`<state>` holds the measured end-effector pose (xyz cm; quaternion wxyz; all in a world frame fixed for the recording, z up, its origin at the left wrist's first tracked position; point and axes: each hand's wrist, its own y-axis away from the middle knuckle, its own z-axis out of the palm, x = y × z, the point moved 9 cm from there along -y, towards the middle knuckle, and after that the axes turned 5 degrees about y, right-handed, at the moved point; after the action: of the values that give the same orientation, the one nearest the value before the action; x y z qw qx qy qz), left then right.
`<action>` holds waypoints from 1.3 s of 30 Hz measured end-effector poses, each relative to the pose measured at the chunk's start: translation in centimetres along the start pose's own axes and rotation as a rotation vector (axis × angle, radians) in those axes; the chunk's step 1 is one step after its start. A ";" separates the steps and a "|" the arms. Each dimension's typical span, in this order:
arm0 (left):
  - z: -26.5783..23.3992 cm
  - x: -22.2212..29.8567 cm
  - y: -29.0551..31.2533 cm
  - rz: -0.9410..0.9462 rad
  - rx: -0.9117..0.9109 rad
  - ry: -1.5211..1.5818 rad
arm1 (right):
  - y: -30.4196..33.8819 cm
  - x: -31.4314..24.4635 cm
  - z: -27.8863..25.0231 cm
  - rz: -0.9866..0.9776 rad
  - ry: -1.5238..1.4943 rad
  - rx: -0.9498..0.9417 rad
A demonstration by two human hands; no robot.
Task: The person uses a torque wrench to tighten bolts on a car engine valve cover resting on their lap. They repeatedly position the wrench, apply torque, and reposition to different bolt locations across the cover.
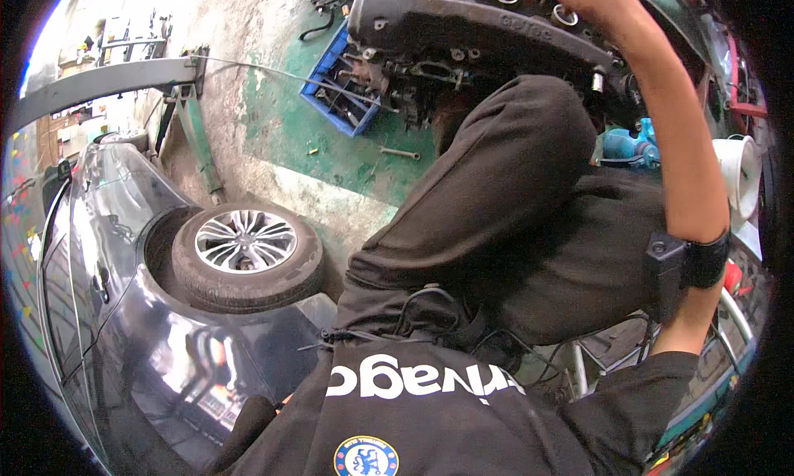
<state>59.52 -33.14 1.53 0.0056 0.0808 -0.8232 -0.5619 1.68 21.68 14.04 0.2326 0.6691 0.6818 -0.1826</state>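
My right arm reaches up the right side of the head view to a car engine (413, 19) with a dark cover. My right hand (585, 0) is over the cover, beside one of its round, light-rimmed holes (564, 15). The top edge of the picture cuts the hand off. One fingertip shows pointing down toward the cover, but the other fingers and anything in them are out of sight. My left hand is not in view; only a dark sleeve shows at the lower left.
A blue divided tray (356, 127) of tools and parts sits on the floor beside the engine. A wrench (400, 153) lies near it. At left stands a dark car with its wheel (246, 243) and a green lift arm (197, 141). A white bucket (738, 177) is at right.
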 end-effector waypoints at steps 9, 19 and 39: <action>0.6 0.8 -2.2 0.009 -0.004 -0.034 | -0.3 0.8 0.3 0.045 -0.056 -0.005; 1.2 0.7 -3.6 0.027 -0.012 -0.067 | -0.1 0.4 0.3 -0.006 -0.106 -0.002; 21.1 40.6 22.1 1.322 -0.488 -0.113 | 1.3 -7.7 9.4 0.376 -1.548 -0.178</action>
<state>14.58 -11.47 10.90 0.3210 -0.4691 -0.5494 -0.6124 3.62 10.08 10.64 0.7190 0.4351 0.2150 -0.4975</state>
